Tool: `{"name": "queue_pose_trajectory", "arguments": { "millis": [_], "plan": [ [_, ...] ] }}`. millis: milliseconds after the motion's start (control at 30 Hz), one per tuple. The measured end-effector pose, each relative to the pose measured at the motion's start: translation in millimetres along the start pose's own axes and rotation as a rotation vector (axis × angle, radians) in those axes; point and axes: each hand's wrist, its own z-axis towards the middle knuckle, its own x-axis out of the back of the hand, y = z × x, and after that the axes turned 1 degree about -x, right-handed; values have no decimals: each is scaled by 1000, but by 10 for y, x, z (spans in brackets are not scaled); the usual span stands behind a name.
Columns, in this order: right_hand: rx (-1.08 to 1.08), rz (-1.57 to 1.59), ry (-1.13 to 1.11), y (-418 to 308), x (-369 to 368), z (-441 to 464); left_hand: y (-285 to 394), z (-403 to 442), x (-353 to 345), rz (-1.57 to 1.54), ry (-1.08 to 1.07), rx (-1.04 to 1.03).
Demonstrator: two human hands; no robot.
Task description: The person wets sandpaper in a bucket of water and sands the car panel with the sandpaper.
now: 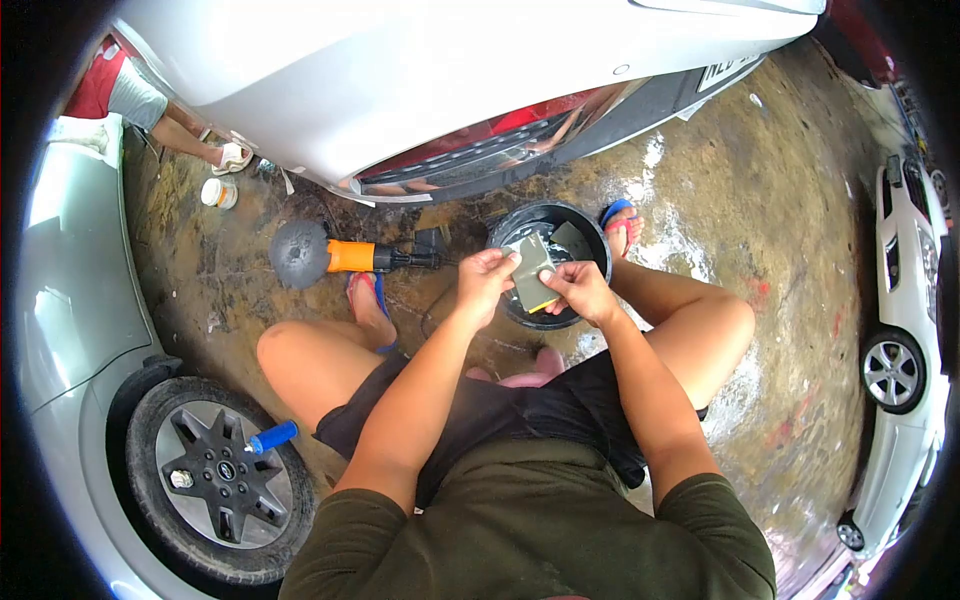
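Note:
A grey-green rectangular sheet (530, 275), with a yellow strip along its lower edge, is held between both hands. My left hand (486, 286) pinches its left side between thumb and fingers. On its right side, my right hand (582, 291) grips it with the thumb on top. Under the sheet stands a round black basin (598, 240) with liquid in it. Inside the basin, a dark flat piece (571, 240) shows behind the sheet.
A silver car's rear (300, 80) spans the top. An orange and black power tool (352, 256) and a white jar (219, 193) lie left of the basin. A blue bottle (272, 437) rests on a wheel (150, 480). Another person's leg (185, 137) shows at upper left.

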Motion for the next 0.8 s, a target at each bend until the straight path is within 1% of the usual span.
{"name": "queue_pose_trajectory", "arguments": {
  "millis": [133, 233, 267, 300, 367, 433, 467, 567, 600, 633, 700, 767, 800],
  "plan": [
    [7, 45, -77, 28, 33, 0, -3, 29, 42, 9, 11, -17],
    [128, -67, -93, 138, 27, 80, -48, 32, 61, 61, 60, -59],
    [179, -136, -44, 126, -6, 61, -48, 37, 88, 78, 35, -56],
    [215, 19, -22, 144, -99, 102, -26, 31, 99, 97, 9, -54],
    [306, 139, -13, 55, -221, 112, -40, 32, 82, 56, -35, -68],
    [290, -64, 1, 68, -174, 168, 30, -11, 53, 77, 36, -83],
    [324, -44, -5, 94, -184, 218, 55, -27, 58, 72, 53, -105],
    [310, -302, 97, 15, -160, 237, 45, -24, 75, 100, 121, -155],
    [353, -328, 184, 10, -189, 271, 42, -20, 61, 119, 148, -182],
    [273, -446, 242, 70, -144, 380, 20, -46, 71, 139, 177, -206],
    [268, -741, 384, 334, -98, 664, -1, -115, 106, 360, 127, -268],
    [92, -939, 328, 700, -33, 919, 13, -165, 107, 568, 71, -335],
    [4, -1044, 298, 835, 10, 1002, 92, -296, 55, 637, -10, -300]
  ]
}}
